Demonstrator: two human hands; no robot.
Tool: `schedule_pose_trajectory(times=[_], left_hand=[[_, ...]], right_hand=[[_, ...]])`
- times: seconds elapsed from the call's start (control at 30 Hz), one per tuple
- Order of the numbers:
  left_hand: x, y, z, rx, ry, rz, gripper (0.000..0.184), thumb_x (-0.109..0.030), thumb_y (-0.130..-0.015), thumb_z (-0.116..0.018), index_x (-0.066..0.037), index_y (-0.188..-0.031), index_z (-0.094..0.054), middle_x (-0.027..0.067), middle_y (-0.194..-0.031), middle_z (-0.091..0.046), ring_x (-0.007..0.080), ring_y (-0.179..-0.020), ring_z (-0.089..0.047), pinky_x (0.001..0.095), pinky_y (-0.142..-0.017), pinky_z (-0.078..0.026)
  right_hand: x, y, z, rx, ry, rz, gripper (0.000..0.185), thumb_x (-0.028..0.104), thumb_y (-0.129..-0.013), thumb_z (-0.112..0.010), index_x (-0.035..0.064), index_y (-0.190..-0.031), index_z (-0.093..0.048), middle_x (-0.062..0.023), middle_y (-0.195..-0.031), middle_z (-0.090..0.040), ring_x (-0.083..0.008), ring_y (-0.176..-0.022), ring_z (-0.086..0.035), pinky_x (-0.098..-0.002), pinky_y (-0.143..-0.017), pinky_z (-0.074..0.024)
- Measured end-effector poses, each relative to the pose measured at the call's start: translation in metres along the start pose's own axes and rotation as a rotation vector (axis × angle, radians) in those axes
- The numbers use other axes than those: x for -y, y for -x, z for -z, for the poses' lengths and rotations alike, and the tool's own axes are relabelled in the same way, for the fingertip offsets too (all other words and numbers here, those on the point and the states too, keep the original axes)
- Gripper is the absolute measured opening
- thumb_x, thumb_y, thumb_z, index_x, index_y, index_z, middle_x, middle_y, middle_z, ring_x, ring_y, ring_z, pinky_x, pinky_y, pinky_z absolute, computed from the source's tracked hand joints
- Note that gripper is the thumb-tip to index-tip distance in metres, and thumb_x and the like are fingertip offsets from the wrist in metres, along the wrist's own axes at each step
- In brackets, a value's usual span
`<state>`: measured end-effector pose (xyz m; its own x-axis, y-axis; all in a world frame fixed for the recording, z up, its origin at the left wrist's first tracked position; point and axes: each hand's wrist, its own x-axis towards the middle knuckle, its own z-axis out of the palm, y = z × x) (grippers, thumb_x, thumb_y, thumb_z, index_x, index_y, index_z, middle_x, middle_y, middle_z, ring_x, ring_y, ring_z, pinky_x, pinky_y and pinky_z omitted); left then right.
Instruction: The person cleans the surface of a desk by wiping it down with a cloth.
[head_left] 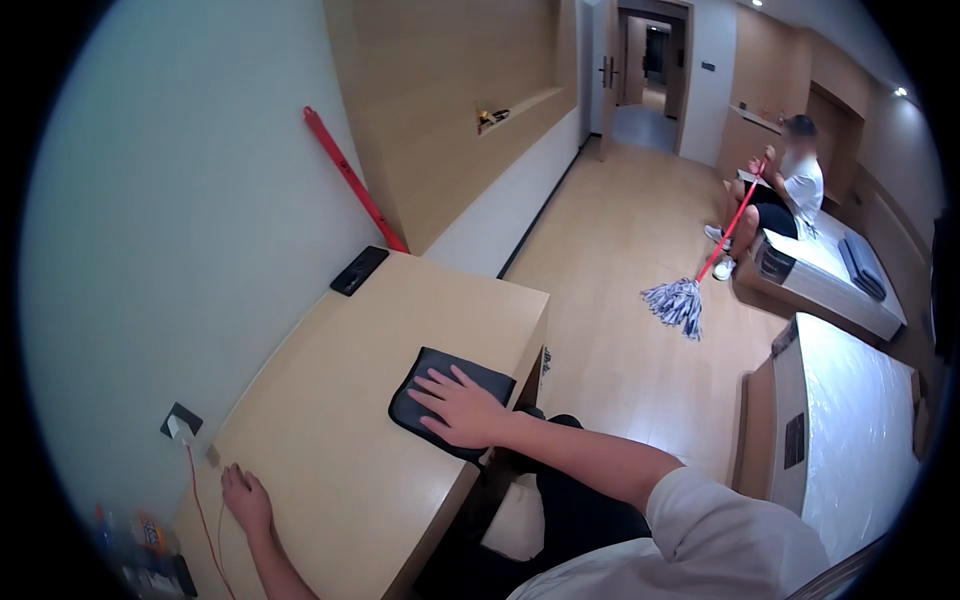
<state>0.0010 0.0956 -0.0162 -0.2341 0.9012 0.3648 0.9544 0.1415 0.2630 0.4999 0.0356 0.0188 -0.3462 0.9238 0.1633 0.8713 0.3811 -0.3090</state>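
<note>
My right hand (460,408) lies flat with fingers spread on a folded dark grey cloth (490,378) with black edging, near the right edge of the wooden desk (340,420). My left hand (247,500) rests on the desk toward the wall, its fingers loosely stretched and holding nothing I can see. Close beside it runs a thin red cable (205,520) from a white plug (180,428) in the wall socket. A black phone (360,270) lies at the far end of the desk.
A red pole (355,180) leans against the wall behind the desk. Blurred bottles (145,545) stand at the lower left. Across the room a seated person (795,185) holds a red-handled mop (680,300). A plastic-wrapped mattress (855,420) is at the right.
</note>
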Motion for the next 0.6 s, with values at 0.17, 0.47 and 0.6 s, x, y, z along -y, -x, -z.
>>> schedule_pose_trajectory(times=[0.17,0.47,0.6], left_hand=[[-0.006,0.006,0.006,0.013,-0.023,0.045,0.046,-0.023,-0.103,-0.054,0.001,-0.142,-0.058,0.025,-0.152,-0.053,0.0421,-0.143,-0.048,0.0531,-0.121,-0.034],[-0.016,0.007,0.012,0.019,-0.027,0.071,0.047,-0.022,-0.101,-0.057,0.0,-0.142,-0.058,0.0237,-0.154,-0.052,0.0404,-0.146,-0.044,0.0549,-0.123,-0.032],[-0.025,0.01,0.015,0.004,-0.026,0.079,0.046,-0.021,-0.098,-0.058,0.0,-0.14,-0.058,0.0233,-0.152,-0.053,0.0407,-0.144,-0.046,0.0551,-0.121,-0.033]], right_hand=[[-0.014,0.001,-0.005,-0.044,0.058,0.063,0.061,0.044,-0.11,-0.04,0.0114,-0.161,-0.042,-0.0141,-0.17,-0.035,-0.0338,-0.16,-0.025,-0.0521,-0.131,-0.0154],[-0.138,-0.069,0.019,-0.076,0.208,-0.299,0.059,0.04,-0.111,-0.037,0.0137,-0.163,-0.039,-0.0126,-0.171,-0.034,-0.0348,-0.159,-0.028,-0.0527,-0.13,-0.0203],[-0.166,-0.123,0.016,-0.088,0.222,-0.351,0.06,0.041,-0.111,-0.034,0.0142,-0.164,-0.037,-0.0116,-0.172,-0.033,-0.0337,-0.16,-0.026,-0.0525,-0.13,-0.0192]])
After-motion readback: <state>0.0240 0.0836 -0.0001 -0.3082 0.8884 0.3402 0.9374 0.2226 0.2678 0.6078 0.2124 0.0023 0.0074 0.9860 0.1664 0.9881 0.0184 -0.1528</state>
